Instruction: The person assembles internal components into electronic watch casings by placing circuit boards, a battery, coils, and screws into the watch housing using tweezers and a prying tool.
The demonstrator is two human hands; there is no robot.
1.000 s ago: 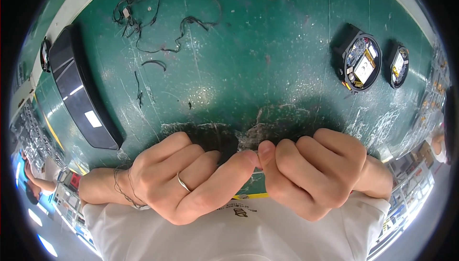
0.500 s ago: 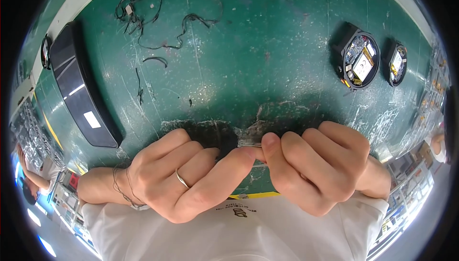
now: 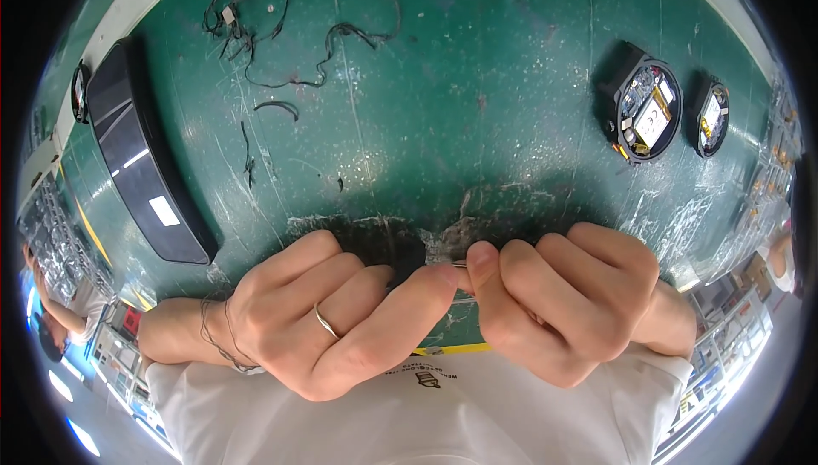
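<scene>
A scratched green workbench (image 3: 477, 124) fills the view. A long black tray (image 3: 145, 175) lies at nine o'clock, two opened round devices (image 3: 648, 111) at two o'clock. At six o'clock, left hand (image 3: 324, 320) and right hand (image 3: 562, 303) meet, thumbtips pinching a tiny metal sliver (image 3: 458, 265) between them. It looks light, stiff and easily dropped, best held at its ends.

hands (image 3: 452, 307) slightly lower, thumbs pressed closer — fingers tighter

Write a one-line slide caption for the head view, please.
Left hand and right hand pinch a tiny thin metal piece together above a scratched green workbench.
</scene>
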